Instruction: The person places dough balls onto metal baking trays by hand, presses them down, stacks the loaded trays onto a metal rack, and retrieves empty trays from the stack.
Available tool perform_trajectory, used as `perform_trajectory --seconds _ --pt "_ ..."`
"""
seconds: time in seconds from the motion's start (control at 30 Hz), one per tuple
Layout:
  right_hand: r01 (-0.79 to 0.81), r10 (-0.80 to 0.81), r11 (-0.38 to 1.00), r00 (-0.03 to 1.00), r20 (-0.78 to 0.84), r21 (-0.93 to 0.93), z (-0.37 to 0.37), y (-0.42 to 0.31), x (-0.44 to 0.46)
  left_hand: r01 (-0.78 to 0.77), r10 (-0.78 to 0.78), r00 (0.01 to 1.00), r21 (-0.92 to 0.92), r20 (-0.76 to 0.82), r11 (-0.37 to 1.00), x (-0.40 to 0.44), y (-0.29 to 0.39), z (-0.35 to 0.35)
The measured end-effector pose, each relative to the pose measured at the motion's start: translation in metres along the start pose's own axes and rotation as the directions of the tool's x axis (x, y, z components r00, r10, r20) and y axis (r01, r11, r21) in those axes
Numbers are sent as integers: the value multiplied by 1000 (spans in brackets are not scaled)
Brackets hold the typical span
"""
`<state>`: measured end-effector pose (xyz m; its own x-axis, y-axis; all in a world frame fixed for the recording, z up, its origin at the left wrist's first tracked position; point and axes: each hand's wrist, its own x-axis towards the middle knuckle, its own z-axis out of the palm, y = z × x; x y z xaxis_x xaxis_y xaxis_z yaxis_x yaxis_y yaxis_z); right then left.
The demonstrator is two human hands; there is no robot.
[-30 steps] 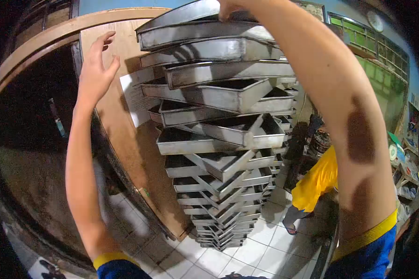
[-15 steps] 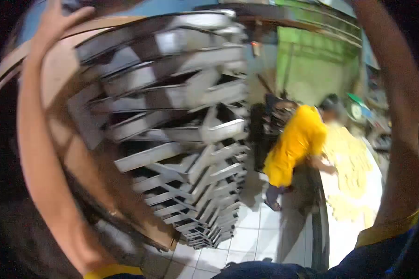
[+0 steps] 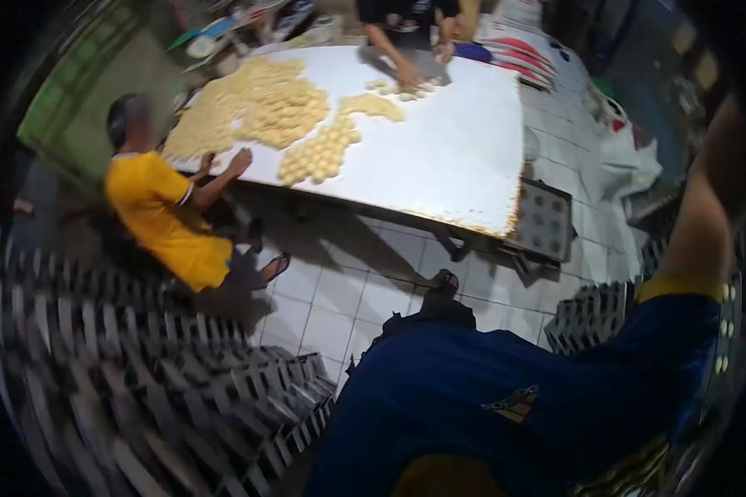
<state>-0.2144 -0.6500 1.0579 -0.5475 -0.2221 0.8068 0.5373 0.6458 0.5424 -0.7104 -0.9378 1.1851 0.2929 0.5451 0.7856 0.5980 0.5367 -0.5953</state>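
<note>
Neither of my hands is visible. My raised right arm (image 3: 709,207) runs up the right side, and its hand lies beyond the picture's dark edge. Below that arm stand stacked metal trays (image 3: 593,319). A larger, blurred stack of metal trays (image 3: 141,381) fills the lower left. Ahead is a white-topped table (image 3: 448,166). Round dough balls (image 3: 319,157) sit in a group near its front edge, with many flattened-looking dough pieces (image 3: 265,99) spread farther left.
A person in a yellow shirt (image 3: 170,215) works at the table's left side. Another person in a dark shirt (image 3: 406,12) handles dough at the far side. A tray with round hollows (image 3: 543,219) is by the table's right end. Filled sacks (image 3: 522,62) lie beyond.
My view has swung right, away from the tall tray stack and toward the table. My left hand, raised and open before, has left the view.
</note>
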Motion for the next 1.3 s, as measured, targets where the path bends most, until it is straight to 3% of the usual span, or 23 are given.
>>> perform_trajectory --seconds 0.13,0.27,0.33,0.37,0.4,0.43,0.53,0.57,0.83,0.9,1.0,1.03,1.1,1.17,1.2,1.27,1.3 --pt "-189 212 973 958 193 -131 -37 63 -148 -58 32 997 -455 -66 888 9 181 85" --pt "-327 359 933 841 405 -147 -20 69 -265 -105 115 992 -813 -47 573 -14 367 134" --pt "-373 356 925 769 532 -80 7 53 -312 -151 206 976 -915 -77 374 -37 459 138" --pt "-397 324 918 742 587 -5 22 41 -332 -9 266 960 -935 92 353 -66 492 150" --pt "-442 326 897 651 685 -6 38 33 -358 87 321 923 -927 213 364 -84 527 155" --pt "-488 314 873 545 778 -11 51 23 -385 119 360 901 -934 244 336 -107 558 168" --pt "-574 257 818 414 873 32 97 -14 -464 178 460 827 -926 323 332 -166 628 197" --pt "-590 229 806 364 903 34 108 -25 -486 181 458 831 -932 316 315 -183 647 206" --pt "-650 184 753 355 917 101 168 -99 -563 295 403 817 -900 412 321 -314 738 252" --pt "-720 221 692 282 934 54 174 -117 -571 289 354 840 -891 412 350 -338 754 262" --pt "-750 250 661 188 950 -26 187 -148 -599 337 505 737 -892 449 301 -373 773 269" --pt "-746 206 666 217 954 26 194 -159 -613 343 558 695 -891 454 298 -386 777 275" --pt "-808 183 578 -3 983 -111 204 -185 -644 355 597 685 -907 418 228 -405 785 284" --pt "-783 150 570 -199 969 -249 217 -207 -662 424 657 597 -876 461 230 -415 789 290" --pt "-784 121 581 -180 976 -217 229 -208 -655 444 641 588 -860 492 253 -412 788 293" --pt "-704 -13 606 -475 880 -371 246 -199 -634 559 643 599 -824 477 91 -394 776 294" --pt "-700 -19 612 -479 878 -369 263 -194 -624 567 642 595 -819 483 89 -384 764 297"
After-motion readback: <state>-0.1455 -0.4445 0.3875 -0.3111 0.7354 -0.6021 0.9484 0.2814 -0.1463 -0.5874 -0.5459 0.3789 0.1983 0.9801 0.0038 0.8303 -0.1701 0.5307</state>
